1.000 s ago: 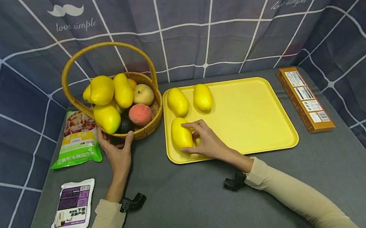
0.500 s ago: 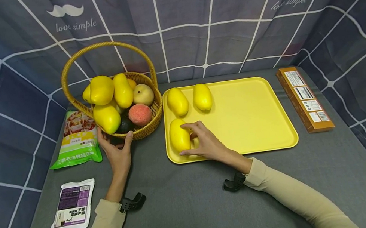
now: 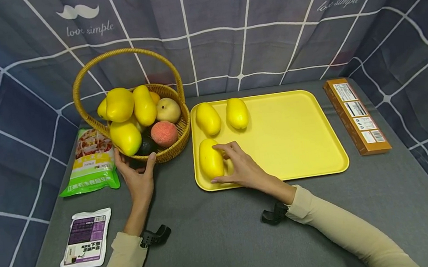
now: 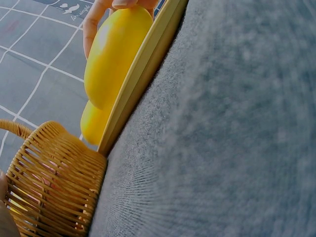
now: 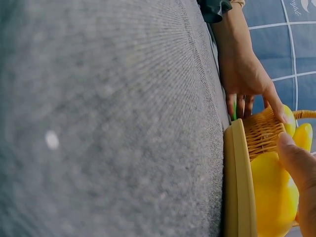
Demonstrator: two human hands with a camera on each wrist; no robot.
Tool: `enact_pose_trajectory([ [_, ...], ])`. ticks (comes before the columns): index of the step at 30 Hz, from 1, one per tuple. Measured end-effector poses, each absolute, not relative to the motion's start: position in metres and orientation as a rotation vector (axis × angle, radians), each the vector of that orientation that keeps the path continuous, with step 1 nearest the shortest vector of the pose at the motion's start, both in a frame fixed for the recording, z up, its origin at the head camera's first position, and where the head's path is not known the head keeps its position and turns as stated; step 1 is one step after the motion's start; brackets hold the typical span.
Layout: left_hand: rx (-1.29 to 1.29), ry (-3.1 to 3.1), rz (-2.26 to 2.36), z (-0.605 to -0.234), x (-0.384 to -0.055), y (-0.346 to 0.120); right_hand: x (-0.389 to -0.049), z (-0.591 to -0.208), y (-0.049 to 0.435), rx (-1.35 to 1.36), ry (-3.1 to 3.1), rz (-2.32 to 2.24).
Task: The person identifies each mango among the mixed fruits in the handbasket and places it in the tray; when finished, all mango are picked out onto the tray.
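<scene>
Your right hand [image 3: 239,166] is partly closed in the head view, gripping a yellow fruit [image 3: 211,159] at the near left corner of the yellow tray [image 3: 290,138], thumb at its near end, fingers on its upper right side. Wide grip, and probably a sound choice for something long, smooth and likely to roll. Your left hand [image 3: 139,181] has the near side of the wicker basket [image 3: 178,148], thumb and fingers spread apart, most likely to steady it. Look inside: a pile of yellow fruits [image 3: 145,106] on the left, a pale round fruit [image 3: 168,111] on the right, a red fruit [image 3: 164,134] nearer you, a dark fruit [image 3: 146,146] low beside it. The tray also carries a second yellow fruit [image 3: 208,119] and a third yellow fruit [image 3: 237,113] towards the back, set apart, perhaps to leave room. Over to the left wrist view: your right fingers are on the held fruit just above the tray's edge; that rim hides its underside, so you can't tell whether it touches the floor. Basket wall just beyond, standing on the table [image 3: 227,246]. Right wrist view now: your right thumb looms over the fruit, and behind it your left thumb lies at the basket's rim, fingers lower down.
</scene>
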State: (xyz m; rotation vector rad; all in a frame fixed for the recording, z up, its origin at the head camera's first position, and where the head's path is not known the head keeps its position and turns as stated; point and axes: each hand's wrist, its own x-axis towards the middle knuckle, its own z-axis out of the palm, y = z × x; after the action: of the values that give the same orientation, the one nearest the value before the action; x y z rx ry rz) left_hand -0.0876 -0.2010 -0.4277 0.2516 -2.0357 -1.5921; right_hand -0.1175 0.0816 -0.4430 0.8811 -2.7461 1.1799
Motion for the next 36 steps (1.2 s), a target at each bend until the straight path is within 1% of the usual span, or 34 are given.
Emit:
enact_pose_trajectory([
  [12, 0.253, -2.028, -1.589, -0.429, -0.088, -0.201, -0.116, -0.441, 0.091, 0.862, -2.753, 1.094],
  [17, 0.245, -2.025, -1.588, -0.429, -0.089, -0.201, -0.122, -0.429, 0.086, 0.883, -2.668, 1.066],
  [27, 0.266, -2.040, -1.593, -0.430, -0.086, -0.201, -0.141, -0.384, 0.044, 0.963, -2.621, 1.144],
  [36, 0.232, -2.035, -1.581, -0.428, -0.087, -0.201, -0.164, -0.366, 0.002, 1.069, -2.581, 1.294],
])
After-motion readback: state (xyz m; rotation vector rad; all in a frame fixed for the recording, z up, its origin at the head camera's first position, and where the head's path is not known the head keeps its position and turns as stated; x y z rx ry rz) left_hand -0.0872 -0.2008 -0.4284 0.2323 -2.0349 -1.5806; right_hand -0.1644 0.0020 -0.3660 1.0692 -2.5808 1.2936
